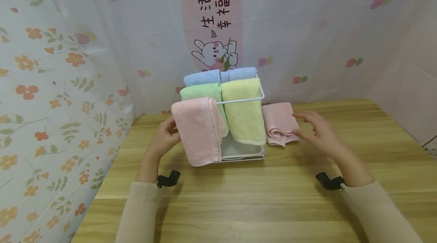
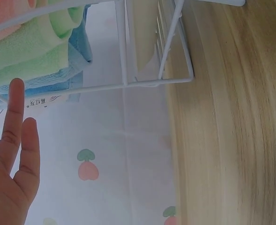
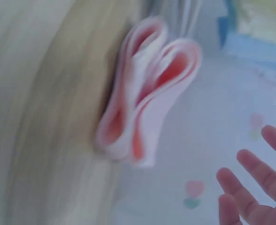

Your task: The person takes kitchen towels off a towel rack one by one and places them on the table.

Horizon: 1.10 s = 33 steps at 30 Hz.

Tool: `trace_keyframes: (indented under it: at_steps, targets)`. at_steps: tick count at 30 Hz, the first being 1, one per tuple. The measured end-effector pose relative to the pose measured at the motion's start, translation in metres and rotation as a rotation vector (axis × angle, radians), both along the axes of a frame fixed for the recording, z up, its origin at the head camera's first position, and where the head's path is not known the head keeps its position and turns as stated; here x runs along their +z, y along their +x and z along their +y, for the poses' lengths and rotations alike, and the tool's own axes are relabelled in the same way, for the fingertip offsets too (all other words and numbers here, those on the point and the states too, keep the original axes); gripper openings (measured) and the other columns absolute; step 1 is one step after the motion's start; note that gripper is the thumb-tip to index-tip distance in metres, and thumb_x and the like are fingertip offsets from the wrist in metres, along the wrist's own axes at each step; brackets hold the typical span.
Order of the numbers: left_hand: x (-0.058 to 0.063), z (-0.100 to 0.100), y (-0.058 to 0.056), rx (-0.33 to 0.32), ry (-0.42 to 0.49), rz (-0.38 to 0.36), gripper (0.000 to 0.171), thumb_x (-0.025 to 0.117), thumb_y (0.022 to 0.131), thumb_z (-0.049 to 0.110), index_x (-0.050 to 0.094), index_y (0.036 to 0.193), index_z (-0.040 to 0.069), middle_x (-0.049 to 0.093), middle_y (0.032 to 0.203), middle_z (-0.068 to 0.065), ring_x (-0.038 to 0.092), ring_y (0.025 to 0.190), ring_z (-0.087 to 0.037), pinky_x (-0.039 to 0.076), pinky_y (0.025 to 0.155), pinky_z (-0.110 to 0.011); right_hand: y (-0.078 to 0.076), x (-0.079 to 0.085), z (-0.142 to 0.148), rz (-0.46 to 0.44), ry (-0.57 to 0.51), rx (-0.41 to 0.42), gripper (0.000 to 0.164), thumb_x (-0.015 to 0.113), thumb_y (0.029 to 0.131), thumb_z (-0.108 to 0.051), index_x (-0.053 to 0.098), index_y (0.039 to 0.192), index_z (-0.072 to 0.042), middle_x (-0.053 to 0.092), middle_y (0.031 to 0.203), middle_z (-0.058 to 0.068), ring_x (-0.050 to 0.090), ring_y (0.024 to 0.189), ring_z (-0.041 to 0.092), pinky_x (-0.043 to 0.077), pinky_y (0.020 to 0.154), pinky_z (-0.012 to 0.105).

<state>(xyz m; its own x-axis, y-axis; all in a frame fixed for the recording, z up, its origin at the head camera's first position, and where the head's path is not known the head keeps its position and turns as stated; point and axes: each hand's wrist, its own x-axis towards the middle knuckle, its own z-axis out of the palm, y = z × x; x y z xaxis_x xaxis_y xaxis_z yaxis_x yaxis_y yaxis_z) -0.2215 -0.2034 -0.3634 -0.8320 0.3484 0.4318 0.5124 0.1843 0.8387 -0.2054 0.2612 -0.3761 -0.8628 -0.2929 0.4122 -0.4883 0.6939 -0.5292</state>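
Note:
A white wire rack [image 1: 240, 101] stands on the table, with folded towels draped over its bars. At the front left hangs a pink towel [image 1: 196, 133], next to a yellow towel [image 1: 243, 114]; behind them are a green towel [image 1: 201, 91] and blue towels [image 1: 239, 73]. My left hand [image 1: 164, 138] is at the rack's left side, its fingers [image 2: 15, 112] extended by the wire frame; contact is unclear. Another folded pink towel [image 1: 280, 119] lies on the table to the rack's right. Close to its right edge, my right hand [image 1: 321, 135] has its fingers spread and holds nothing.
The wooden table [image 1: 259, 201] runs up to a patterned curtain [image 1: 136, 46] behind the rack. A flowered cloth [image 1: 58, 121] hangs along the left. Each wrist carries a black camera mount [image 1: 329, 181]. A pale tray [image 1: 239, 150] sits in the rack's base.

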Motion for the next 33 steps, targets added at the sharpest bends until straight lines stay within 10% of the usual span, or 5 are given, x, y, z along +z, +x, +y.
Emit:
trace_keyframes:
  at_steps: [5, 13, 20, 33]
  targets:
    - [0.000, -0.002, -0.001, -0.024, 0.005, 0.008, 0.057, 0.059, 0.084, -0.008, 0.061, 0.117, 0.039, 0.064, 0.113, 0.022, 0.059, 0.108, -0.001, 0.050, 0.090, -0.021, 0.016, 0.014, -0.024, 0.072, -0.072, -0.004, 0.045, 0.072, 0.090, -0.011, 0.060, 0.132, -0.004, 0.055, 0.137, 0.017, 0.052, 0.119, 0.036, 0.049, 0.080, 0.058]
    - [0.007, -0.007, -0.004, -0.046, -0.046, 0.003, 0.054, 0.060, 0.083, -0.007, 0.062, 0.116, 0.036, 0.064, 0.116, 0.022, 0.059, 0.111, -0.001, 0.051, 0.095, -0.029, 0.032, 0.034, -0.060, 0.378, -0.132, 0.099, 0.038, 0.079, 0.083, -0.011, 0.068, 0.119, -0.005, 0.061, 0.128, 0.015, 0.050, 0.121, 0.034, 0.037, 0.098, 0.022]
    - [0.019, -0.012, -0.004, -0.025, -0.139, 0.009, 0.041, 0.065, 0.082, -0.004, 0.068, 0.110, 0.026, 0.066, 0.113, 0.019, 0.057, 0.111, 0.002, 0.047, 0.097, -0.059, 0.034, 0.049, -0.087, 0.467, -0.194, 0.229, 0.031, 0.073, 0.091, -0.024, 0.070, 0.114, -0.004, 0.065, 0.121, 0.015, 0.050, 0.113, 0.030, 0.036, 0.097, 0.024]
    - [0.022, -0.017, -0.010, -0.047, -0.163, -0.009, 0.050, 0.068, 0.082, -0.006, 0.066, 0.113, 0.033, 0.064, 0.116, 0.024, 0.056, 0.113, 0.002, 0.047, 0.097, -0.056, 0.030, 0.070, -0.140, 0.575, -0.243, 0.291, 0.026, 0.074, 0.089, -0.019, 0.072, 0.109, -0.003, 0.068, 0.113, 0.014, 0.055, 0.107, 0.029, 0.042, 0.087, 0.025]
